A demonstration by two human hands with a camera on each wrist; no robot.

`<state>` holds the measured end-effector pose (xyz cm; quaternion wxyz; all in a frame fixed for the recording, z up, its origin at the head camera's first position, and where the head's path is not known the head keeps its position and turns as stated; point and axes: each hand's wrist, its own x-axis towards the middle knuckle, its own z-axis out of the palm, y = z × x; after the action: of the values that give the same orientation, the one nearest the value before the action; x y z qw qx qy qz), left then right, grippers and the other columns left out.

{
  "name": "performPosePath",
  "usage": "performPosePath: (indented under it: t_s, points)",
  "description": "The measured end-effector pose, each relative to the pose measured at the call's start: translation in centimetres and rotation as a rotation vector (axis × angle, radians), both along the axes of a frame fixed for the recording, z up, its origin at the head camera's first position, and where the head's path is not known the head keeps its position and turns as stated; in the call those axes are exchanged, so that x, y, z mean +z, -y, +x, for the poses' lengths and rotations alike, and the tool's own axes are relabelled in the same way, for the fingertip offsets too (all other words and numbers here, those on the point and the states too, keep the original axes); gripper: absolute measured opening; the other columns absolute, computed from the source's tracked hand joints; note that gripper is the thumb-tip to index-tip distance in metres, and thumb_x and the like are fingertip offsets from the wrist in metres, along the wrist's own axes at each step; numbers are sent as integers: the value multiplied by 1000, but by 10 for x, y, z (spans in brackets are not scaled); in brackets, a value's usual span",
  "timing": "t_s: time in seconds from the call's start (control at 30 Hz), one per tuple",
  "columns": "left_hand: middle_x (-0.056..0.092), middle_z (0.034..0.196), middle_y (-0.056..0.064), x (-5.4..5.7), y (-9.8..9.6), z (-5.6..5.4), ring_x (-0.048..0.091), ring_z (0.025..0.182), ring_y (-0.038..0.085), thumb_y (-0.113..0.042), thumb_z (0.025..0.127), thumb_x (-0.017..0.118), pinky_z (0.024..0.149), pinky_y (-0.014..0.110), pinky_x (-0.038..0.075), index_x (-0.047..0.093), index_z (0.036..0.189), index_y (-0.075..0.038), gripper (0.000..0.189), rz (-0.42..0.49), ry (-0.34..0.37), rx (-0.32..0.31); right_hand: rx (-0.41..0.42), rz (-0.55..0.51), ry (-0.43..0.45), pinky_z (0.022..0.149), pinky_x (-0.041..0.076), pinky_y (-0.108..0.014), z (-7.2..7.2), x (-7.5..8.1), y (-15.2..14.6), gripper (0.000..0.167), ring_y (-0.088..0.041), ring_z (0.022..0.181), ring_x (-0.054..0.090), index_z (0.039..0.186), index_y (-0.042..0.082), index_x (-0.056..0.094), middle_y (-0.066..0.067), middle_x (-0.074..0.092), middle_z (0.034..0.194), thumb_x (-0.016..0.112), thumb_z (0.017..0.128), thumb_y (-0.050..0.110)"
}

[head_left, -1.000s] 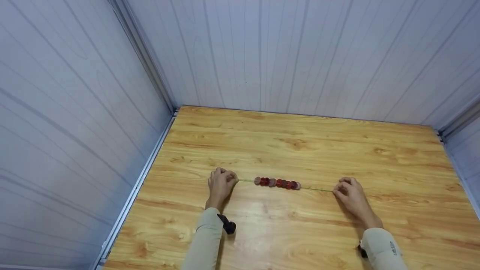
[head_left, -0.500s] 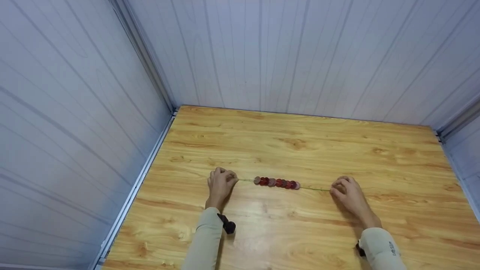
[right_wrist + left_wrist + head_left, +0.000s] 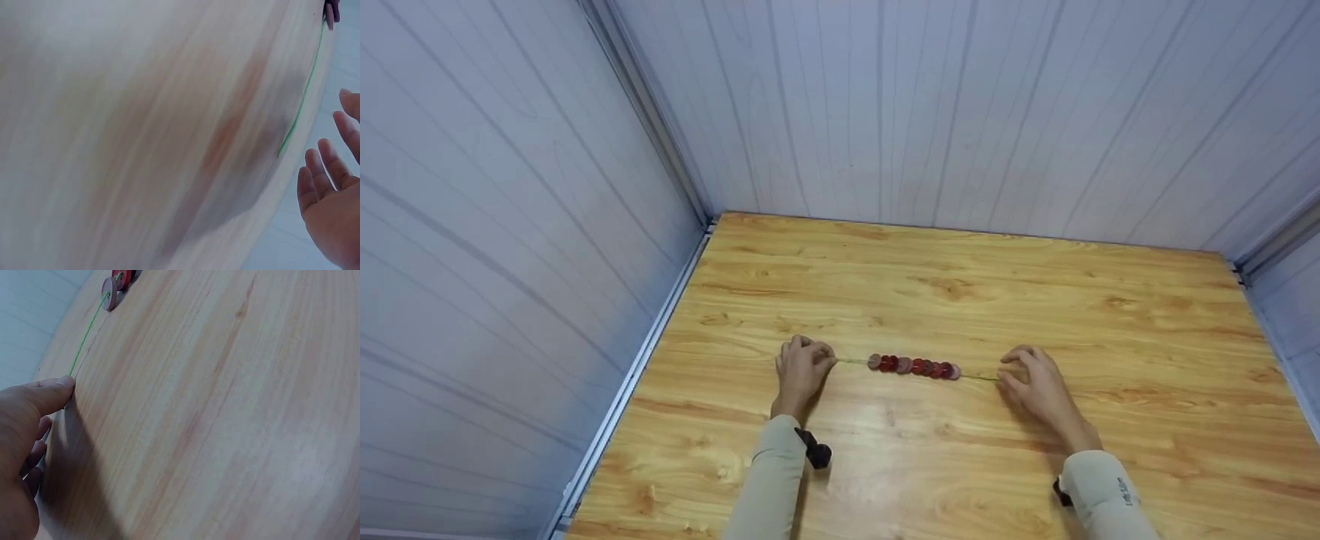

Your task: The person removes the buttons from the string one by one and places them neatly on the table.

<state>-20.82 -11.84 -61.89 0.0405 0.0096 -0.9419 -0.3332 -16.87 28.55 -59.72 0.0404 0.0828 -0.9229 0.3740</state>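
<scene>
Several round buttons [image 3: 919,367], in dark red, red and dusky pink, lie threaded in a row on a thin green string [image 3: 87,337] on the table. To their left, my left hand [image 3: 801,371] pinches one end of the string between thumb and finger; the left wrist view shows the string running from the fingertips to a pinkish button [image 3: 109,294]. At the other end is my right hand [image 3: 1039,386], its thumb and fingers apart. In the right wrist view the string's loose end [image 3: 281,151] lies on the tabletop, beside the spread fingers of the right hand [image 3: 332,208].
The wood-grain table [image 3: 952,285] is bordered by pale panel walls [image 3: 840,112] at the back and sides. A metal edge strip [image 3: 637,367] runs along its left side. Black wrist-worn devices [image 3: 819,454] stick out from the light sleeves.
My right hand has let go of the string's right end, parted its fingers and moved left toward the buttons. The left hand keeps its pinch and place; the buttons have barely moved.
</scene>
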Motion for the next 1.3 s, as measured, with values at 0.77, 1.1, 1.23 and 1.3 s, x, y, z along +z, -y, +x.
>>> performPosePath:
  t_s: [0.77,1.1,1.23,1.3]
  points:
    - [54,107,3,0,-1,0,44,99,25,-32,83,74,90,48,31,69,80,-27,8,0,-2,4,42,48,12,100,32,-54,-9,-8,44,29,-36,117,46,110,6,65,-14,54,121,73,85,20]
    - [55,109,4,1,-1,0,45,100,27,-31,84,74,87,48,31,70,80,-26,6,-1,-19,-3,71,75,-12,101,28,-57,-13,-15,57,31,-39,118,43,109,7,66,-16,53,123,75,83,21]
    - [55,110,5,1,-1,1,45,100,27,-31,84,74,87,48,31,70,80,-27,6,-4,-12,-4,72,82,-9,101,27,-56,-14,-16,61,29,-39,118,43,108,9,66,-17,53,124,74,84,22]
    - [55,110,5,1,-1,1,44,100,27,-31,84,74,88,48,31,70,81,-27,6,-6,-5,-3,73,75,-1,102,26,-55,-14,-17,62,28,-38,118,42,108,10,66,-17,52,124,74,84,22]
